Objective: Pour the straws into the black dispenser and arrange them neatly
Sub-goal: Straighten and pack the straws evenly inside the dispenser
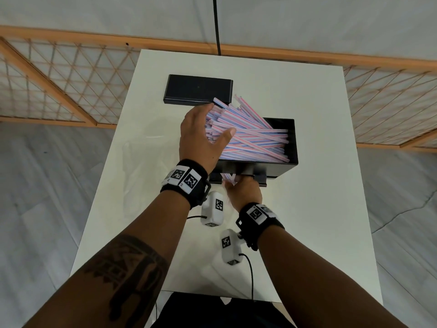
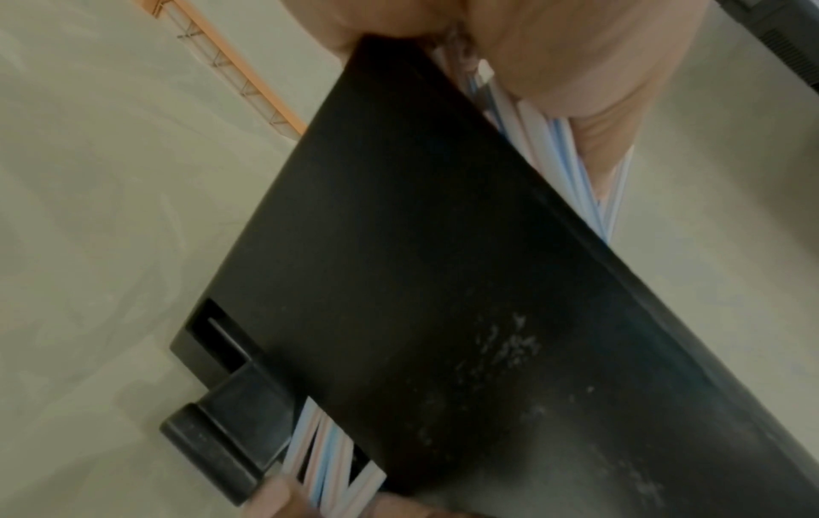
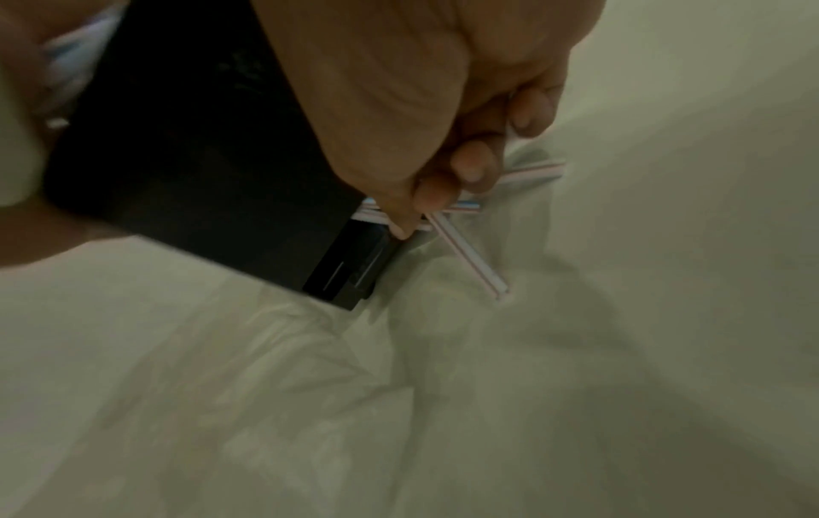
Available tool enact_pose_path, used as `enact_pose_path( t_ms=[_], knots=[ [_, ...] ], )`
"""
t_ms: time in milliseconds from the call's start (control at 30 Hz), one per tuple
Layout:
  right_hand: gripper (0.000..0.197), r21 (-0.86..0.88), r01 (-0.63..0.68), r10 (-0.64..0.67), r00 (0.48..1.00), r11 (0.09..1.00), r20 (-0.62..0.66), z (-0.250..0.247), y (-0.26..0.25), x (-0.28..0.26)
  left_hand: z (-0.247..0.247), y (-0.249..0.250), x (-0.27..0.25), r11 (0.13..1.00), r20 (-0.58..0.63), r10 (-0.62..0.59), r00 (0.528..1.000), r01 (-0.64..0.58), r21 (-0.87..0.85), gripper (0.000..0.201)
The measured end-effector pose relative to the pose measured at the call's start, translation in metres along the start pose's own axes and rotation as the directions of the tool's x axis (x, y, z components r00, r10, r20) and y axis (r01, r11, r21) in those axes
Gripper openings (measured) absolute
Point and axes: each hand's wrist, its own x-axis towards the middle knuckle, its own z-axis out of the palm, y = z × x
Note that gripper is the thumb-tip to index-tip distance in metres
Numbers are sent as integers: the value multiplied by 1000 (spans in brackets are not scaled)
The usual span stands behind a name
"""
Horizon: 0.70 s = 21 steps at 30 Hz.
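The black dispenser (image 1: 281,166) stands mid-table, its open top heaped with pink, blue and white striped straws (image 1: 255,140) that fan out up and left over its left end. My left hand (image 1: 218,120) grips those jutting ends, fingers over the far side and thumb on the near side. Below, my right hand (image 1: 238,185) pinches a few straws (image 3: 469,256) poking from the front bottom slot. In the left wrist view the dispenser's front wall (image 2: 443,280) fills the frame, with straws (image 2: 319,455) at the slot.
The black lid (image 1: 198,89) lies flat behind the dispenser, at the left rear of the white table (image 1: 307,221). Crinkled clear plastic (image 3: 310,368) lies on the table in front of the dispenser. A wooden lattice fence (image 1: 59,74) runs behind the table.
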Motion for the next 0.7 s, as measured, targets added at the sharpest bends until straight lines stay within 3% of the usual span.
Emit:
enact_pose_path(
  t_ms=[67,133,300,500,700],
  knots=[
    [40,180,-25,16,999,983,50,3,4,7,0,0,0,1000,5,1,1000,-1,4,67],
    [48,214,-8,-5,998,977,58,2,7,10,0,-1,2,1000,8,7,1000,-7,4,67],
    [51,134,127,-141,985,983,100,-2,12,10,0,-3,4,1000,6,15,1000,-16,19,68],
    [45,-40,208,-195,957,977,214,-23,22,2,-1,-5,4,998,28,25,999,-26,55,67],
    [23,-146,295,-228,906,944,356,-67,43,-21,-1,-1,3,995,48,42,998,-46,94,62]
  ],
)
